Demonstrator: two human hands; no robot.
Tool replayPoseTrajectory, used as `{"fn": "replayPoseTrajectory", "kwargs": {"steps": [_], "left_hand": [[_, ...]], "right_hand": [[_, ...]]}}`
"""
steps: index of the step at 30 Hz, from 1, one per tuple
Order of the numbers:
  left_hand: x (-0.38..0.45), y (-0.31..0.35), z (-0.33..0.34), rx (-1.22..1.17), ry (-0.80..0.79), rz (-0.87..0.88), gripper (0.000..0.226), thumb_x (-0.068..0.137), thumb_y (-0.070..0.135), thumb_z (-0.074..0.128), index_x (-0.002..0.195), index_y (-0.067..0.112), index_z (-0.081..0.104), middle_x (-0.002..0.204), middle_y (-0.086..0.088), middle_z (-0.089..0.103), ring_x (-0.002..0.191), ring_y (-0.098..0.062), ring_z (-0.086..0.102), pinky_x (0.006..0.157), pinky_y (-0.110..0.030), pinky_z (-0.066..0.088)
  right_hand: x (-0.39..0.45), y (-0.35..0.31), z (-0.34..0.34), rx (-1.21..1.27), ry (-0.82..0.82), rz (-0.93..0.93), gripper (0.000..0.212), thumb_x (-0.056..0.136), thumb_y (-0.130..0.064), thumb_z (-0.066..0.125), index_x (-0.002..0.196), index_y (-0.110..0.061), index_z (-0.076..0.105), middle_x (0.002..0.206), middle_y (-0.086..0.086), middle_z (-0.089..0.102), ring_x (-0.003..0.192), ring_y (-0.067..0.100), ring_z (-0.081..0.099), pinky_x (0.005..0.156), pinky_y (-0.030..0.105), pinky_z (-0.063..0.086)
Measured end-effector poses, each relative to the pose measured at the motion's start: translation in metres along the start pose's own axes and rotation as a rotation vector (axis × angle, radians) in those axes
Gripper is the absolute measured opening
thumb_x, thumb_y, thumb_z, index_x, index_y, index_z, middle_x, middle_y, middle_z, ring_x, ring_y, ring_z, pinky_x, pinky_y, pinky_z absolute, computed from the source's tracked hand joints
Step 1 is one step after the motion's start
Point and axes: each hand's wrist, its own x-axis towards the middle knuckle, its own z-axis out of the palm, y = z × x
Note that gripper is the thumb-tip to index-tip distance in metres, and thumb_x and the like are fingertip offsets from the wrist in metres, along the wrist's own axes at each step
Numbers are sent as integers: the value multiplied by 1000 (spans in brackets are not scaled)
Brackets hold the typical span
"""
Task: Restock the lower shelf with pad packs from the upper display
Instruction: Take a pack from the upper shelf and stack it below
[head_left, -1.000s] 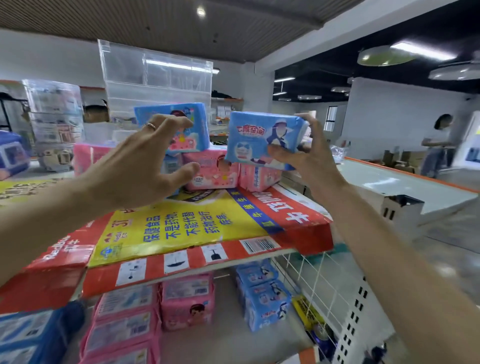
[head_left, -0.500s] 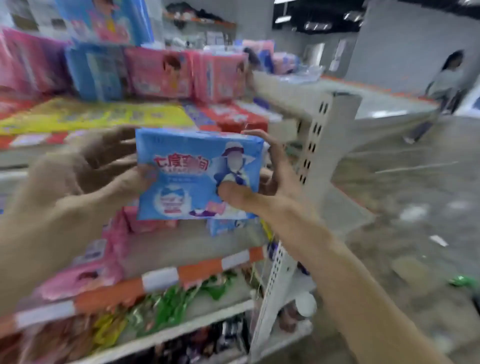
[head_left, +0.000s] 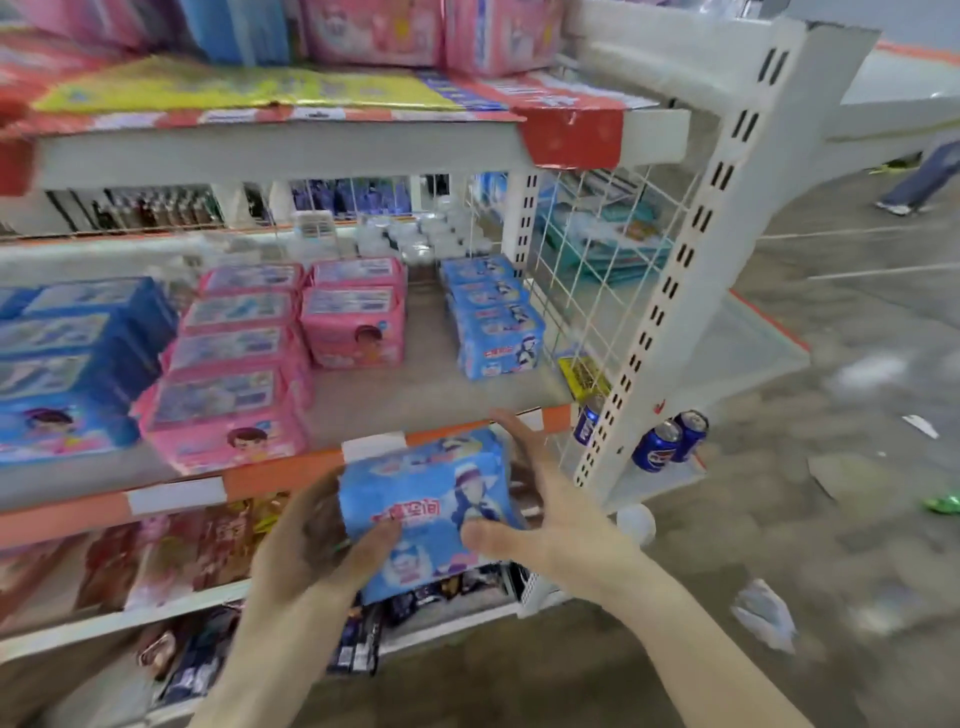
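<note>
Blue pad pack (head_left: 426, 499) held between both hands just in front of the lower shelf's orange-and-white front edge (head_left: 291, 470), level with that edge and not yet on the shelf. Left hand (head_left: 317, 551) curled round the pack's left end, thumb pressed on the printed front; right hand (head_left: 540, 514) gripping the right end, fingers reaching over the far side, thumb on the front. Pack's long axis running left to right, roughly parallel to the shelf edge; printed face with the cartoon figure tilted up toward the camera, top edge leaning away toward the shelf. On the lower shelf (head_left: 426, 384): a row of matching blue packs (head_left: 496, 317) at the right against the white wire side panel (head_left: 597, 249), a short stack of pink packs (head_left: 353, 317) to their left, a longer row of pink packs (head_left: 228, 364) further left, and darker blue packs (head_left: 67, 364) at the far left. Bare shelf surface between the matching blue row and its front edge. Above, the upper display (head_left: 311, 98) with more pink and blue packs. Blue soda cans (head_left: 670, 439) standing beside the white perforated upright (head_left: 691, 249). Picture somewhat blurred.
</note>
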Motion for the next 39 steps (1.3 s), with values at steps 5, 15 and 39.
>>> {"fn": "replayPoseTrajectory", "kwargs": {"steps": [5,15,39], "left_hand": [[0,-13,-8,-131,10,-95,51,78,24,81,120,32,54,108,18,68,92,6,67,64,-13,54],[25,-3,-10,200,-173,33,41,97,41,61,126,11,62,73,-10,68,55,-15,57,50,-29,39],[120,2,92,390,-109,128,40,97,29,62,136,30,54,102,21,63,90,3,59,69,-13,43]], "right_hand": [[3,20,18,79,64,122,74,75,-61,77,140,-42,48,123,-18,68,115,2,63,97,36,56],[11,6,53,0,411,103,19,98,-16,62,116,-21,66,99,-11,74,88,-3,68,68,12,50],[87,55,-44,-68,469,18,10,95,-14,62,103,-19,64,99,1,69,91,13,64,73,28,50]]}}
